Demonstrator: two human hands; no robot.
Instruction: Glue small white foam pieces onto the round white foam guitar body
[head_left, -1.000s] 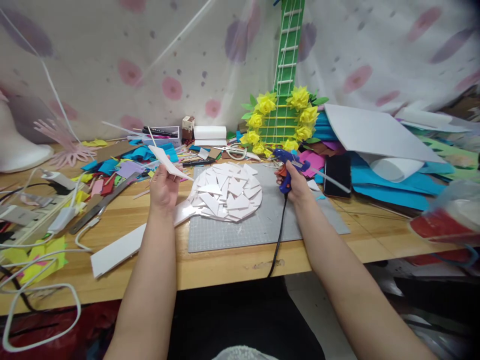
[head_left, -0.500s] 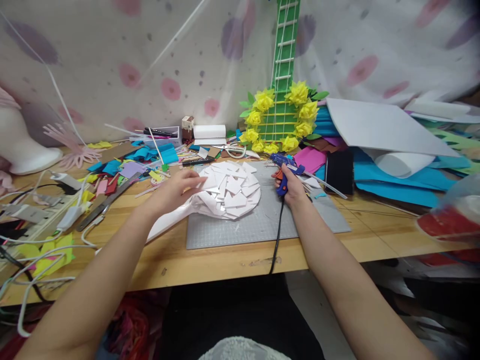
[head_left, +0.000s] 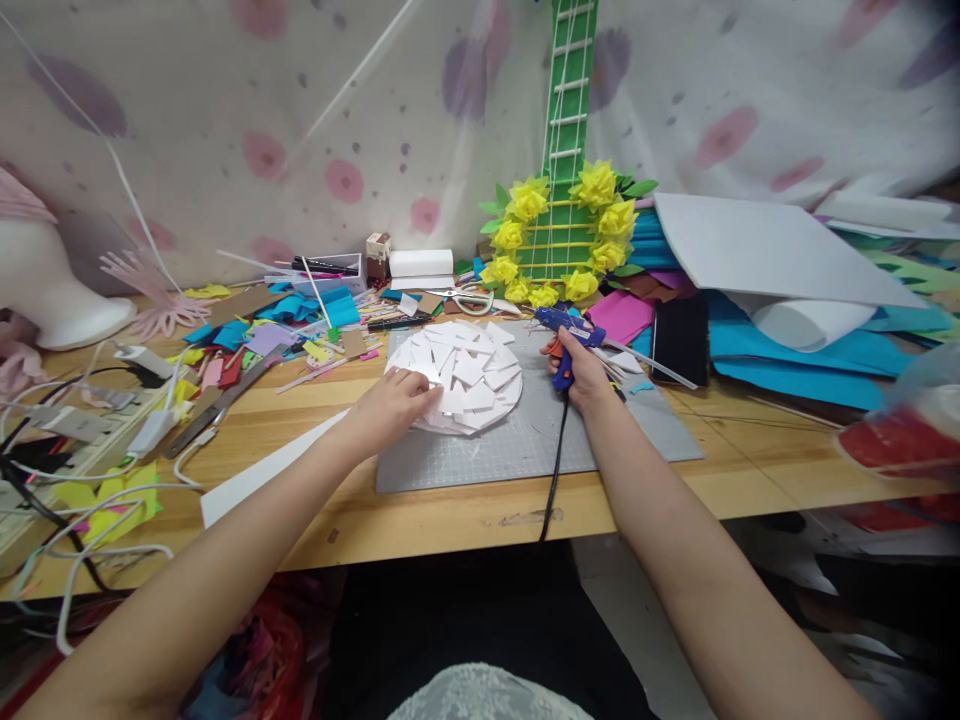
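A round white panel (head_left: 480,385), covered with overlapping angular white paper pieces, lies on a grey cutting mat (head_left: 450,472); a long white strip (head_left: 262,465) reaches from it toward the lower left, under my left forearm. My left hand (head_left: 397,405) is on the left part of the panel, its fingers bent together on a white paper piece that they mostly hide. At the mat's right side, my right hand (head_left: 589,380) wraps round a blue hot glue gun (head_left: 570,335) with an orange trigger. The gun's nozzle points left, and its black cord hangs over the mat.
Behind the mat stands a green paper guitar (head_left: 566,200) with yellow flowers. Scissors (head_left: 469,297) and coloured scraps (head_left: 292,310) litter the back and left. White cables (head_left: 97,500) tangle at left; foam sheets (head_left: 780,250) are piled at right.
My left hand has moved right and down onto the panel's paper pieces, its fingers more bent. My right hand keeps the glue gun in nearly the same place.
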